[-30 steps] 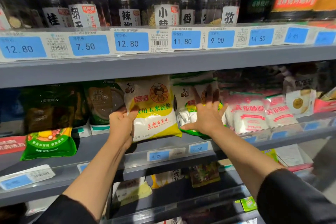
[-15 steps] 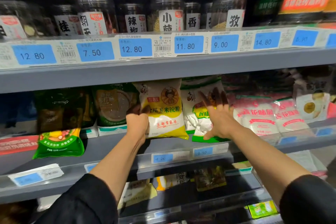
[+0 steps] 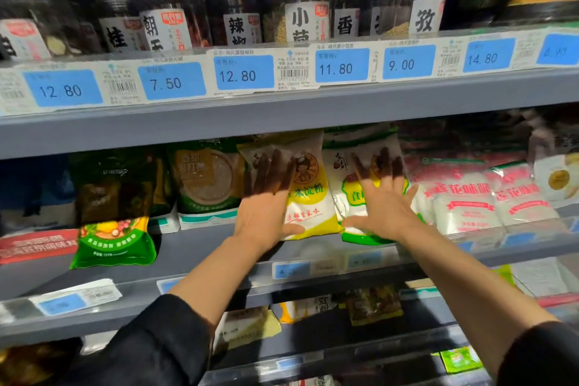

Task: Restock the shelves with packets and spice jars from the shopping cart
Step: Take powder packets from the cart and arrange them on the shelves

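Now both hands flat: left hand (image 3: 266,213) no longer gripping yellow packet (image 3: 308,197).

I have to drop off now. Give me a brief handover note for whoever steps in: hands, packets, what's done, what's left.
Left hand: open, fingers flat against the yellow starch packet on the middle shelf.
Right hand: open, pressing the green-trimmed packet beside it.
Done: both packets stand on the shelf.
Left: let go once they sit steady; the cart is out of view, so remaining stock is unknown.
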### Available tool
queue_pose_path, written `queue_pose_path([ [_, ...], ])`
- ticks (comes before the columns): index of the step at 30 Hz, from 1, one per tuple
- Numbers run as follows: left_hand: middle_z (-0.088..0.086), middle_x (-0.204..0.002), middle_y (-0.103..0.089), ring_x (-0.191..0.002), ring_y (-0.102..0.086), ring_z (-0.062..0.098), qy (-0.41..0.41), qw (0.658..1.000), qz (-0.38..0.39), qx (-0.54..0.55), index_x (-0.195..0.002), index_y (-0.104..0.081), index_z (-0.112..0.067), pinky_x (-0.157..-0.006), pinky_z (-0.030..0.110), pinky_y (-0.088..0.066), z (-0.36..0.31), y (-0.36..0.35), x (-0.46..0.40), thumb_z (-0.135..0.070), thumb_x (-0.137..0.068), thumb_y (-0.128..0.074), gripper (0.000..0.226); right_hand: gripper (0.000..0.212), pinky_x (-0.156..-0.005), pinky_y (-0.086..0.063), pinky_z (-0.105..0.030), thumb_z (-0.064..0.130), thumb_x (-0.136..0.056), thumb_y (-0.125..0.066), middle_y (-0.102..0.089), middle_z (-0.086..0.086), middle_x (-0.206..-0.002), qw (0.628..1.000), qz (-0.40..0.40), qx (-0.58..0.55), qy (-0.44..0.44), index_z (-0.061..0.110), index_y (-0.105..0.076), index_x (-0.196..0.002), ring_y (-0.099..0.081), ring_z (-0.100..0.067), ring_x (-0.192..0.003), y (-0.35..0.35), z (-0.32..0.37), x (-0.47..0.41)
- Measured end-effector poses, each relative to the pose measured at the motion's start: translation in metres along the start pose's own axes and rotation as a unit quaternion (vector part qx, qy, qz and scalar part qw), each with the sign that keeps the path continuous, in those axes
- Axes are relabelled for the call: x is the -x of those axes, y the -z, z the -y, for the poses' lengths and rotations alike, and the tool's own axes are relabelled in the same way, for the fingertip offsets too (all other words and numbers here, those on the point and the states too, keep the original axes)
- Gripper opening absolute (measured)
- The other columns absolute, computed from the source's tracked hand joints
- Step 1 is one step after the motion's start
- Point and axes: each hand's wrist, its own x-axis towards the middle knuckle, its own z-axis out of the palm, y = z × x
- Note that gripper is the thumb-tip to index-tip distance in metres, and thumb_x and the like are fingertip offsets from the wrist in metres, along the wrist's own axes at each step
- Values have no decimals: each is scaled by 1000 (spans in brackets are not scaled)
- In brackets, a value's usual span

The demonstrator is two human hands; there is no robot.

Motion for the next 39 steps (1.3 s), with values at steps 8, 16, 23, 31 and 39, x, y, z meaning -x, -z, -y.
queue_pose_path([
  [8,6,-116,-63,-107,-59,28,18,999,41,23,-112,-49,-17,-80,34,-39,-5,-7,-9,-67,-69,-70,70,85,-109,-6,-68,67,-68,-68,-27,-18,-143,1000,2,7,-6,23,-33,-133,-12,-43,-137,0,4,2],
  [16,6,-131,-49,-124,-41,29,48,993,-32,105,-139,-39,-21,-112,50,-25,-5,-9,19,-47,-78,-74,75,79,-108,-13,-68,60,-75,-66,-32,-16,-137,995,-86,13,40,24,-31,-136,-21,-38,-134,-6,21,19],
  [23,12,-143,-49,-133,-44,31,110,937,-268,194,-135,-54,-10,-112,45,-33,56,-11,141,-16,-83,-74,56,66,-113,-25,-50,33,-86,-60,-31,-15,-152,892,-196,-216,345,18,-36,-146,-28,-32,-139,-21,147,90],
  [31,15,-120,-58,-105,-57,32,388,862,-287,158,-120,-64,-7,-88,37,-46,167,-54,441,-8,-80,-72,41,67,-114,-22,-33,26,-92,-58,-24,-7,-155,831,36,-251,496,21,-24,-150,-23,-25,-142,-73,345,264],
  [39,16,-120,-53,-110,-53,36,660,712,-220,97,-128,-58,-7,-93,46,-47,210,-69,720,-6,-79,-72,51,65,-109,-32,-39,25,-89,-62,-40,-11,-144,702,177,-237,648,9,-33,-145,-35,-27,-134,-129,513,467],
])
